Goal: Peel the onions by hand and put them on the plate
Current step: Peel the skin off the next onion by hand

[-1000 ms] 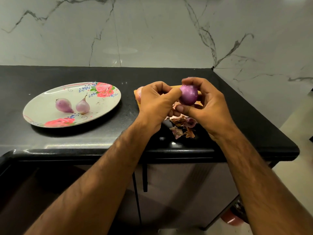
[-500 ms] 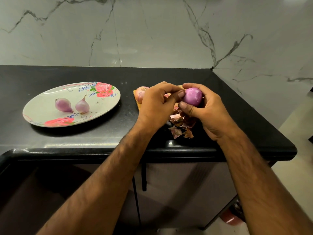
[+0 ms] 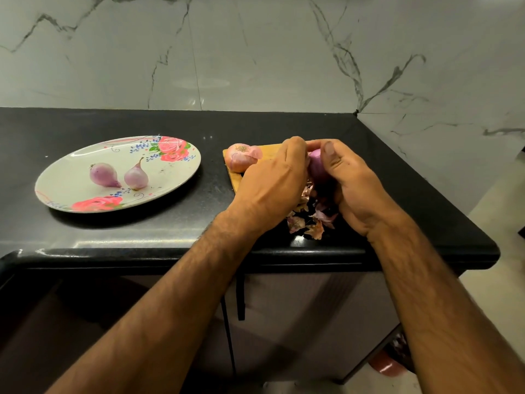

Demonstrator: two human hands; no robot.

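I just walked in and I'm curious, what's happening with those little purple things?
A person is peeling small onions by hand. The left hand and right hand both grip one purple onion over a wooden board, working at its skin. Loose peels lie just below the hands. One peeled onion and a second peeled onion sit on the flowered plate. An unpeeled onion rests on the board.

A glossy black stone tabletop carries an oval white plate with pink roses at left, an orange wooden cutting board right of centre, and papery onion skins near its front edge.
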